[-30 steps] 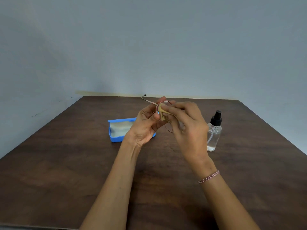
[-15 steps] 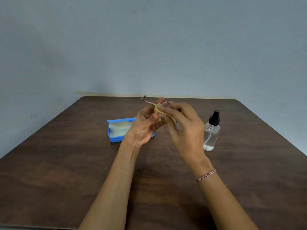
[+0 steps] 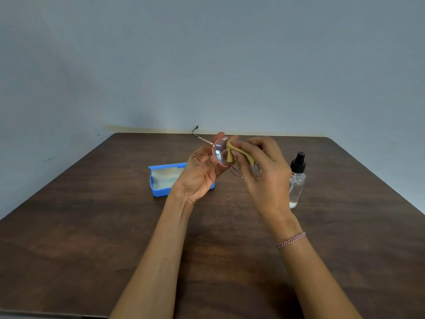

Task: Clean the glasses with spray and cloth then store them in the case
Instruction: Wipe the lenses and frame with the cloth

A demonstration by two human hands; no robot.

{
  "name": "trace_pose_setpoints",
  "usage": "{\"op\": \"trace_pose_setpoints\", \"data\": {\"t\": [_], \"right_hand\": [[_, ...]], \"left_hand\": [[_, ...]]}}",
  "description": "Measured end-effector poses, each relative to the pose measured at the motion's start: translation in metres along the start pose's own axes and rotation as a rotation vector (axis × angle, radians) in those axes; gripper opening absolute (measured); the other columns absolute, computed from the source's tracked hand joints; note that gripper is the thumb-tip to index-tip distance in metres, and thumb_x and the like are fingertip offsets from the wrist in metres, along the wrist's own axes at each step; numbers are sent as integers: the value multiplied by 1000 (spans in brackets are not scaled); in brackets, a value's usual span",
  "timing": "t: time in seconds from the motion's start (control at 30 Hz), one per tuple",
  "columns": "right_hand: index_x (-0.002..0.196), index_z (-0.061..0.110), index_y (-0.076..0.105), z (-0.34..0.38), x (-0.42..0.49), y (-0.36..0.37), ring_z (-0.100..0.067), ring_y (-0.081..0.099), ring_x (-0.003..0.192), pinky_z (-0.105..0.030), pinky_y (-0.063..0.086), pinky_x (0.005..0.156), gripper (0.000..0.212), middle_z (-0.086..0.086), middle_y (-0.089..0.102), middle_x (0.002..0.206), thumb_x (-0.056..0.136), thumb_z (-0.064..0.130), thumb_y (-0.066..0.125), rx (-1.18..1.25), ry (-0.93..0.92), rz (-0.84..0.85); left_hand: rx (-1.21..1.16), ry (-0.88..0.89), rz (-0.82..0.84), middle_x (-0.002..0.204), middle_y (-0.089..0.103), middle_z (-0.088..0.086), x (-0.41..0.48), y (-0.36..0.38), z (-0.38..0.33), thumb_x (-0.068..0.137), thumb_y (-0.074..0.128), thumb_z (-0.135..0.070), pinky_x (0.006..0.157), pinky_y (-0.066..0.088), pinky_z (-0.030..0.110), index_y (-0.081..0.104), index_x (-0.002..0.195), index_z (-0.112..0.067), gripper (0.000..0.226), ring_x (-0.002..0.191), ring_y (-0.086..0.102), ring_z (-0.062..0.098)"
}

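Tan cloth (image 3: pixel 231 151) pinched in right hand (image 3: pixel 264 173), pressed on lens of glasses (image 3: pixel 218 151). Left hand (image 3: pixel 202 173) held frame by rim, fingers curled round it, above mid tabletop (image 3: pixel 92 226). Blue case (image 3: pixel 161 192) lay open at 9 o'clock of hands, spray bottle (image 3: pixel 297 180) at 3. Risk imo: thin frame could twist or slip if rubbing pushed too hard. Second lens mostly hidden behind right hand, other temple out of sight.

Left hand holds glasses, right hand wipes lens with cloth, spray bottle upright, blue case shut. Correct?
No: the head view shows the blue case open, its inside exposed, behind the left hand. The rest holds: left hand holds the glasses, right hand wipes a lens with the cloth, spray bottle upright.
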State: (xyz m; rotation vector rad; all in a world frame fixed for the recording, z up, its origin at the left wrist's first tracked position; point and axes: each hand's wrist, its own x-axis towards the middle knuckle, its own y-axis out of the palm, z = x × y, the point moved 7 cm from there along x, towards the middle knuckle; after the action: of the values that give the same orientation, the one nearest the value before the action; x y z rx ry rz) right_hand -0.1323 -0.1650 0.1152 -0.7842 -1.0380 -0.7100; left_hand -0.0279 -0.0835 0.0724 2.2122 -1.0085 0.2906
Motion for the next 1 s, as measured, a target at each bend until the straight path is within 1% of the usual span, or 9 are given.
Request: {"op": "trace_pose_setpoints", "data": {"t": [0.1,0.2,0.3,0.37,0.53,0.63,0.77,0.9,1.0], "right_hand": [[106,2,69,11,-1,5,-13,54,95,-12,42,86,21,-8,58,101,85,-1,64,62,-48,23],[107,2,69,17,-2,8,-19,54,94,-18,45,83,21,2,49,104,87,0,61,52,-92,48],[108,4,68,6,-1,6,-19,53,92,-20,46,79,33,4,45,102,79,-12,63,-24,-28,23],[109,5,67,3,0,4,-19,54,92,-20,46,78,37,3,45,103,77,-15,63,-41,-3,18],[107,3,68,13,-1,7,-19,54,93,-14,44,82,27,4,47,103,82,-7,64,7,-62,35],[109,5,67,4,1,3,-17,53,91,-15,44,79,25,-1,52,100,86,-1,61,-36,-8,0],[106,5,68,2,1,3,-16,53,84,-14,43,74,21,-6,56,92,87,11,60,-48,-15,14],[102,5,70,7,-1,9,-16,54,82,-13,43,73,19,-7,58,89,87,13,61,-33,-40,58],[103,4,70,17,-3,14,-15,53,86,-16,45,76,19,-2,54,95,88,12,60,-1,-110,82]], "left_hand": [[-11,-28,44,102,72,-6,-1,4,3,53,89,-32,78,54,22,75,99,-26,49,96,68,9],[-26,-44,62,101,73,-7,-3,6,3,54,88,-34,79,54,21,74,101,-28,50,96,67,8],[-10,-46,52,99,73,-8,-2,5,4,52,89,-35,80,54,23,74,99,-28,50,94,68,7],[-6,-45,47,98,73,-8,-2,5,5,52,89,-35,80,55,24,74,99,-27,50,93,68,8],[17,-31,32,100,72,-9,-2,4,3,51,89,-39,78,54,22,74,99,-32,50,94,68,7],[7,13,11,103,72,-10,-1,2,-2,52,89,-37,77,55,22,75,96,-31,46,96,67,7],[-29,77,11,109,71,-4,-1,2,-10,56,87,-34,80,54,23,74,98,-30,45,104,65,10],[-90,134,-19,112,70,-4,-1,-3,-18,58,86,-33,80,54,22,73,100,-32,44,108,64,13],[-53,126,-13,114,69,-6,-2,-2,-17,60,85,-36,81,54,20,73,102,-35,44,111,62,12]]}}
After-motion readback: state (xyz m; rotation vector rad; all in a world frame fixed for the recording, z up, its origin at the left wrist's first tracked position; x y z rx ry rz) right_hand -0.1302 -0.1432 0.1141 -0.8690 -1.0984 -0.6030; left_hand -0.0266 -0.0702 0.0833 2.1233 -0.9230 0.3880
